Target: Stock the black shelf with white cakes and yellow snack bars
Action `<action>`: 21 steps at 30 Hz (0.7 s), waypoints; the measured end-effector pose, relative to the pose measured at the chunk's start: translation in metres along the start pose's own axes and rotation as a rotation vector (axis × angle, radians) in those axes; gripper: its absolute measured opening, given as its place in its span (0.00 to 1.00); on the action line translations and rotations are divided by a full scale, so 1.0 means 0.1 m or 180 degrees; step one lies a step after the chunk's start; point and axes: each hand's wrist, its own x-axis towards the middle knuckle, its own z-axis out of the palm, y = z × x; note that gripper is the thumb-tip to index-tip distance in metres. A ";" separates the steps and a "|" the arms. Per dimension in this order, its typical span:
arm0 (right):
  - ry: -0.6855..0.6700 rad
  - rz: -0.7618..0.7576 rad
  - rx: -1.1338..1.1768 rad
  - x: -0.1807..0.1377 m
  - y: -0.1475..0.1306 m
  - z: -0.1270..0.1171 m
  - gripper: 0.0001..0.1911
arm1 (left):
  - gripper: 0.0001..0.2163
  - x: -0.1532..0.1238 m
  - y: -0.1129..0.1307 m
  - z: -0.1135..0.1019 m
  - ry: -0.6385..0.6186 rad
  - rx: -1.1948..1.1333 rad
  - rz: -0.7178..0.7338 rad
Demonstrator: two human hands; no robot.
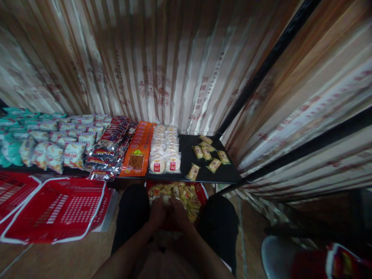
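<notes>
My left hand (157,212) and my right hand (178,211) are close together between my knees, fingers curled inward. Between their fingertips shows a small pale thing (166,200), too dark and blurred to name. Both hands are over a red basket (205,190) full of small yellow snack packets (190,193), partly beneath the shelf edge. Above it, on the black shelf (186,146), several loose yellow packets (215,165) lie scattered at the right end. Beside them stand two rows of clear-wrapped round white crackers (165,149).
Further left on the shelf are an orange snack bag (136,151), dark red-and-silver packs (109,143), white snack bags (72,153) and teal bags (11,149). An unfilled red basket (72,205) sits on the floor at left. Black poles (270,52) and a pleated curtain (157,62) enclose the shelf.
</notes>
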 end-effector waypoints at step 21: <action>-0.0097 -0.0120 0.0038 -0.02 -0.06 -0.21 0.13 | 0.23 -0.01 0.03 -0.07 0.0007 -0.0153 0.0119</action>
